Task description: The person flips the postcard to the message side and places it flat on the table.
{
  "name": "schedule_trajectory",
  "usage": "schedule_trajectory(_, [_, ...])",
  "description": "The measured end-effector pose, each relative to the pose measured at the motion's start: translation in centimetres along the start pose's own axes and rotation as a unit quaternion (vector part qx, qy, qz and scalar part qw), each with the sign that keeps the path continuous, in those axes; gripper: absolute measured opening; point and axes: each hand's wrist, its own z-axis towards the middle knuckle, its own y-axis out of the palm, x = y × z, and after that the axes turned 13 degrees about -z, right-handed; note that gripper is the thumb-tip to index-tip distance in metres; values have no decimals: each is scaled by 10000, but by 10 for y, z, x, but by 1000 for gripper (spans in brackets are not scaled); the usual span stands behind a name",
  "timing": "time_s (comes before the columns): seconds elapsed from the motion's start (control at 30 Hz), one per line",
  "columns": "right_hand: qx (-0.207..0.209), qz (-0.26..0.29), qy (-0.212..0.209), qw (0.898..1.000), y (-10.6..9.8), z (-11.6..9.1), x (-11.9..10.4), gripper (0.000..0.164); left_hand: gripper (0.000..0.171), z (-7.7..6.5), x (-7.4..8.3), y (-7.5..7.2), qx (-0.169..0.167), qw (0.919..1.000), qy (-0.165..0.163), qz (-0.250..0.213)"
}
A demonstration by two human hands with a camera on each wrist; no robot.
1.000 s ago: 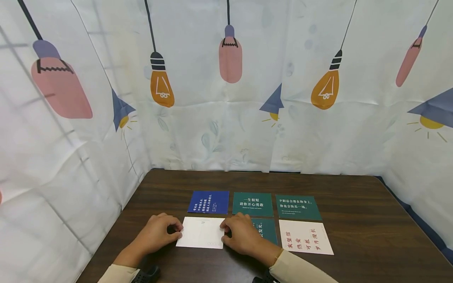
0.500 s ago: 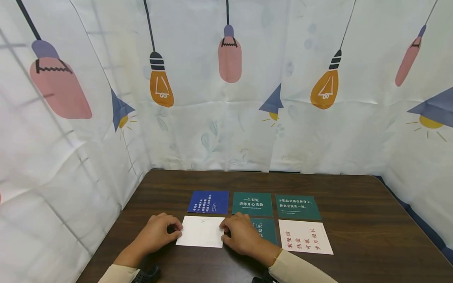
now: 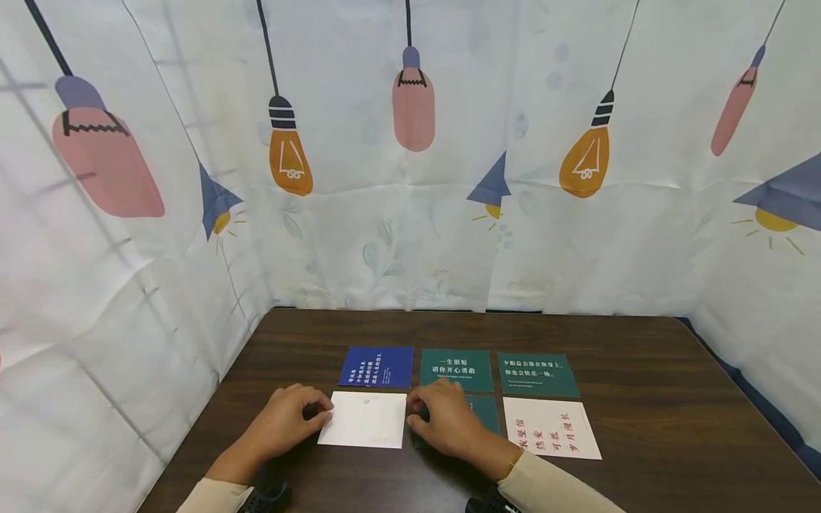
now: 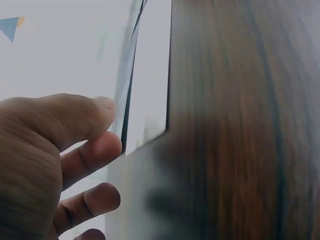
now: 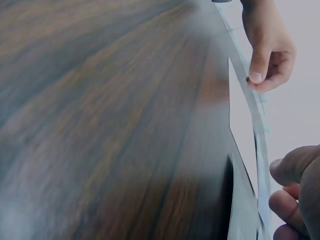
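Below the frame's middle spreads your dark wooden table (image 3: 673,427). Lower centre, your right hand (image 3: 449,420) has thumb and forefinger apart with nothing between them, over part of a green card (image 3: 485,410). Lower left, your left hand (image 3: 285,424) is loosely curved beside the left edge of the white card (image 3: 363,420), which lies between both hands; I cannot tell whether it touches. Half a second ago, your right fingertips were at that card's right edge; now they sit farther right, off it.
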Motion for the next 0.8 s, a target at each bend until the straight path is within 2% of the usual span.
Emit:
schedule_trajectory(0.23, [-100, 86, 75, 9999, -6, -5, 11, 28, 12, 8, 11, 3, -138, 9996, 263, 0])
schedule_trajectory(0.43, [-87, 152, 74, 9998, -11, -9, 20, 32, 11, 14, 19, 11, -75, 9981, 608, 0])
schedule_trajectory(0.8, [-81, 104, 85, 9999, -15, -18, 31, 36, 10, 22, 29, 23, -218, 9958, 880, -120])
